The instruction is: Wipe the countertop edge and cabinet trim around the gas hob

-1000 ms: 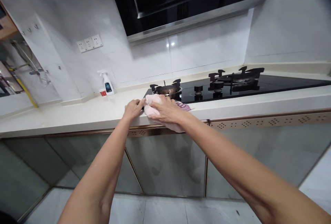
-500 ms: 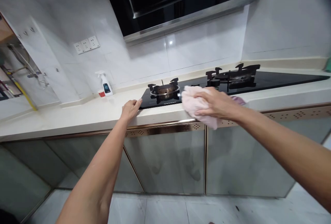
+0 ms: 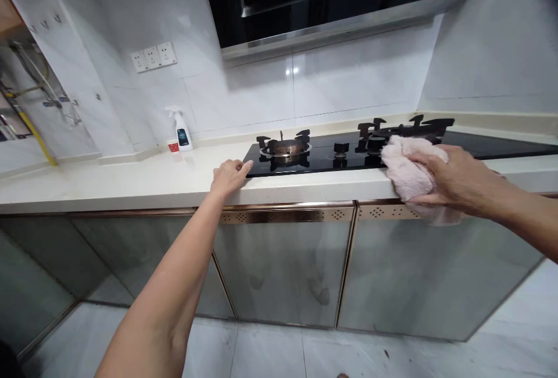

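A bunched pale pink cloth [image 3: 412, 166] is gripped in my right hand [image 3: 464, 180], its lower end hanging over the counter's front edge. The cloth covers part of the front of the black glass gas stove [image 3: 325, 160], before the right burner [image 3: 414, 128]. My left hand [image 3: 229, 178] rests on the white countertop [image 3: 143, 180] with nothing in it, thumb out towards the stove's left front corner. The left burner [image 3: 285, 146], with a brownish ring and black pan supports, stands just beyond that hand. A black knob [image 3: 341, 150] shows between the burners.
A white spray bottle [image 3: 183, 134] stands against the tiled wall, a small red-and-white container [image 3: 173, 146] beside it. The dark range hood [image 3: 331, 0] hangs above the stove. Grey glass cabinet doors [image 3: 283, 267] lie below, and a yellow pipe [image 3: 38, 136] runs at far left.
My right hand has moved right along the stove's front with the cloth, uncovering the knob between the burners. My left hand stays near the stove's left corner. The view has shifted slightly.
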Motion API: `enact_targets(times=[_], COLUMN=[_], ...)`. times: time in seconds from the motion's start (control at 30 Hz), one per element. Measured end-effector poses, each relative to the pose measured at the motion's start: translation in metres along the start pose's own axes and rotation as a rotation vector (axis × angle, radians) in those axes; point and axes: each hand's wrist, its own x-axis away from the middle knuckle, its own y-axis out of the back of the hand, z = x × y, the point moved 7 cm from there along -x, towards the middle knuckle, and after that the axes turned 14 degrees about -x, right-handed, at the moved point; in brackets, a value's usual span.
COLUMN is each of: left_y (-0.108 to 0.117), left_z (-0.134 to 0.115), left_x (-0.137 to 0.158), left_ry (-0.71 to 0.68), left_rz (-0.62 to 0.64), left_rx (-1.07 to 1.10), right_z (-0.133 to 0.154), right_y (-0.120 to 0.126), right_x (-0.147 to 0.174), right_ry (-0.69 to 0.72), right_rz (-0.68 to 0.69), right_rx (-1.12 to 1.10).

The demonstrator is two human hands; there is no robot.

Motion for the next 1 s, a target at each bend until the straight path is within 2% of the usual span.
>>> enact_targets(times=[0.1,0.17,0.27,0.47,0.53,0.6,0.67,0.77,0.87,1.0], left_y=[-0.001,-0.001,-0.001,0.001,0.002,0.004,0.005,0.004,0.002,0.001], left_z=[-0.001,-0.001,0.0,0.004,0.006,0.011,0.016,0.017,0.013,0.013], left_x=[0.0,0.0,-0.001,-0.002,-0.002,-0.002,-0.002,-0.002,-0.002,-0.003], left_ry=[-0.004,-0.004,-0.001,0.009,0.006,0.033,0.071,0.067,0.038,0.048], left_rz=[-0.005,-0.004,0.004,-0.017,-0.028,-0.04,-0.049,-0.054,-0.052,-0.048], left_rx=[0.001,-0.004,0.003,0.051,0.071,0.094,0.112,0.106,0.07,0.036], right_z=[0.037,0.072,0.141,0.297,0.338,0.365,0.377,0.373,0.351,0.297], right_y=[-0.006,-0.007,-0.008,-0.018,-0.023,-0.029,-0.033,-0.035,-0.034,-0.028], right_x=[-0.013,-0.021,-0.03,-0.056,-0.069,-0.081,-0.088,-0.086,-0.078,-0.063], right_ry=[0.106,0.164,0.238,0.356,0.395,0.407,0.408,0.433,0.453,0.429], right_rz=[0.035,0.035,0.034,0.046,0.061,0.089,0.107,0.096,0.072,0.062], right_rx=[-0.038,-0.105,-0.189,-0.277,-0.31,-0.343,-0.361,-0.353,-0.336,-0.34])
